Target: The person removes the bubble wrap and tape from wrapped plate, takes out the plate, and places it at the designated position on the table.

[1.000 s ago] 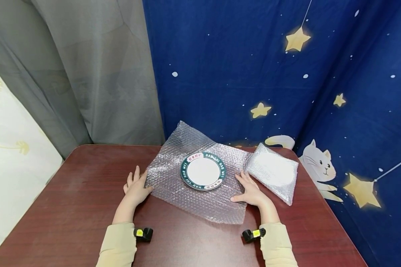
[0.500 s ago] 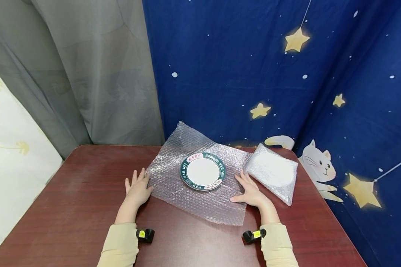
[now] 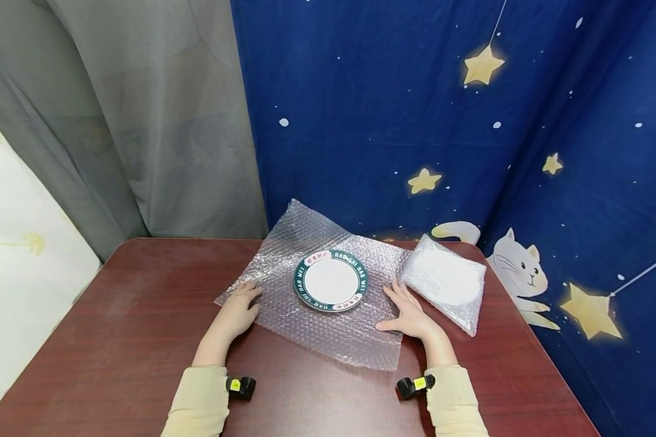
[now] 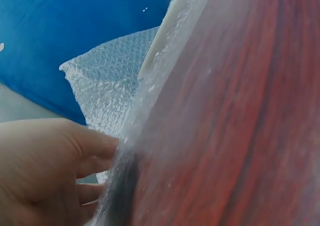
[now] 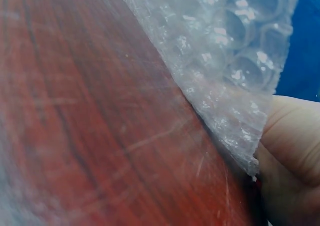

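Observation:
A round plate [image 3: 331, 281] with a white middle and a green lettered rim lies face up on a spread sheet of bubble wrap [image 3: 317, 340]. On the sheet's left corner rests my left hand [image 3: 238, 312], fingers lightly bent; its thumb and fingers also show against the wrap in the left wrist view. My right hand [image 3: 411, 314] lies on the sheet's right side with fingers spread. In the right wrist view, a bubble-wrap corner [image 5: 215, 75] partly covers the right hand [image 5: 295, 141].
A bubble-wrapped packet [image 3: 447, 280] lies right of the sheet, near the table's back right corner. The reddish-brown wooden table [image 3: 142, 315] ends at a grey curtain [image 3: 197, 152] and a blue star-patterned curtain [image 3: 361, 121].
My left hand has shifted right onto the bubble wrap, and the sheet's left corner now shows out to the left of it. The right hand and plate have stayed put.

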`<state>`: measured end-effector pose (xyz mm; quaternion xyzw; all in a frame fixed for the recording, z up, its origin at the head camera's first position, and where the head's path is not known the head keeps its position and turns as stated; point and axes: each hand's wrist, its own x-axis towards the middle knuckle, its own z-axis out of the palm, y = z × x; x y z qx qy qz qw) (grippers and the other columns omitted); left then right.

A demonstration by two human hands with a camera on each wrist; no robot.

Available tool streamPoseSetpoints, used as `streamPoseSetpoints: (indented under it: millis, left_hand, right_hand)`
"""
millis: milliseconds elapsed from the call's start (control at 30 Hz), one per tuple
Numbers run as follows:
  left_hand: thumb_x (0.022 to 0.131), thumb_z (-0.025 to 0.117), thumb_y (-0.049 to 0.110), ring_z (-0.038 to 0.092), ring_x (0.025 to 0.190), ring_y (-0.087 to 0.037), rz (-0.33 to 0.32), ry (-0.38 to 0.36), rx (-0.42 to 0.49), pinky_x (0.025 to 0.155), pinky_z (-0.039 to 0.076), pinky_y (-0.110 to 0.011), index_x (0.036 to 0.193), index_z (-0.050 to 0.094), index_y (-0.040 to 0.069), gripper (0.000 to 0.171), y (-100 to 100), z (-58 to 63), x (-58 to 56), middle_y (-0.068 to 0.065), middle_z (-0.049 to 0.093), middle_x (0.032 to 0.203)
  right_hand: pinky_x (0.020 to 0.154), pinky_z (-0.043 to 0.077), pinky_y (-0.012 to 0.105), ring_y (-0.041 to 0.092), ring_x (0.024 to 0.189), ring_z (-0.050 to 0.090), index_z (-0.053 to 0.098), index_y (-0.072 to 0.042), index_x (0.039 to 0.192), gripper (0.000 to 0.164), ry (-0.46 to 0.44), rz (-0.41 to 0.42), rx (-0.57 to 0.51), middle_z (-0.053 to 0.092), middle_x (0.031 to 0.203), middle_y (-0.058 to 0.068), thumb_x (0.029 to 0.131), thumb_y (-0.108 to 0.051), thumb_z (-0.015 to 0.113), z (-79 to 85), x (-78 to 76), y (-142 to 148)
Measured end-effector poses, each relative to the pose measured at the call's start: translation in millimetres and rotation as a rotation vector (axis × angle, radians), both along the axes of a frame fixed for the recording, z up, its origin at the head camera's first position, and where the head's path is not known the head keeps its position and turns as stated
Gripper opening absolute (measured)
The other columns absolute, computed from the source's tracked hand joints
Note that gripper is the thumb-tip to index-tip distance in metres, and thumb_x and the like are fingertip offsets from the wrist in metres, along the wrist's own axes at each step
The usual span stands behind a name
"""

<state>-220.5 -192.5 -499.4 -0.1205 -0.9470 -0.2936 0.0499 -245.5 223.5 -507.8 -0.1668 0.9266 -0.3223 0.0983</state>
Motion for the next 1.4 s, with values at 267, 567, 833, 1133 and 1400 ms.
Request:
streamPoseSetpoints:
  millis: [267, 567, 833, 1133, 1400]
  left_hand:
    - [0.092, 0.06, 0.009, 0.05, 0.119, -0.04, -0.013, -0.029, 0.137, 0.099, 0.039, -0.053, 0.123, 0.06, -0.006, 0.034, 18, 7.9, -1.2, -0.023, 0.058, 0.124]
    - [0.092, 0.06, 0.009, 0.059, 0.072, -0.017, 0.012, -0.171, 0.34, 0.067, 0.051, -0.033, 0.124, 0.059, -0.007, 0.035, 41, 11.7, -5.2, -0.005, 0.064, 0.083]
    - [0.095, 0.053, 0.005, 0.065, 0.057, -0.023, 0.051, -0.413, 0.731, 0.053, 0.056, -0.033, 0.139, 0.036, -0.013, 0.05, 60, 10.4, -12.3, -0.02, 0.066, 0.08]
    - [0.1, 0.046, 0.009, 0.069, 0.065, -0.029, 0.091, -0.568, 0.987, 0.06, 0.058, -0.036, 0.147, 0.021, -0.006, 0.055, 82, 3.1, -17.4, -0.026, 0.066, 0.087]
    - [0.099, 0.045, 0.006, 0.069, 0.067, -0.034, 0.113, -0.587, 1.075, 0.06, 0.058, -0.037, 0.144, 0.023, -0.007, 0.052, 92, -2.4, -19.2, -0.027, 0.066, 0.082]
  right_hand:
    - [0.108, 0.008, 0.064, 0.042, 0.142, 0.001, 0.033, -0.001, 0.148, 0.1, 0.025, 0.0, -0.016, 0.011, 0.156, 0.023, 0.072, -0.046, 0.08, -0.3, 1.0, 0]
    - [0.108, 0.006, 0.064, 0.041, 0.142, -0.001, 0.031, -0.002, 0.149, 0.1, 0.01, -0.004, -0.004, 0.01, 0.156, 0.021, 0.073, -0.047, 0.079, 0.6, 0.7, 3]
    - [0.11, 0.005, 0.061, 0.037, 0.143, -0.002, 0.03, -0.005, 0.15, 0.1, 0.0, -0.017, 0.007, 0.009, 0.157, 0.018, 0.074, -0.048, 0.079, -0.6, -0.8, 5]
    - [0.109, 0.006, 0.063, 0.037, 0.143, -0.002, 0.03, -0.006, 0.15, 0.1, -0.004, -0.012, -0.011, 0.009, 0.158, 0.017, 0.074, -0.048, 0.079, -3.2, -1.4, 2]
    - [0.109, 0.006, 0.063, 0.037, 0.143, -0.002, 0.031, -0.006, 0.15, 0.099, -0.007, -0.009, -0.009, 0.008, 0.158, 0.016, 0.074, -0.049, 0.079, -3.7, -0.6, 0]
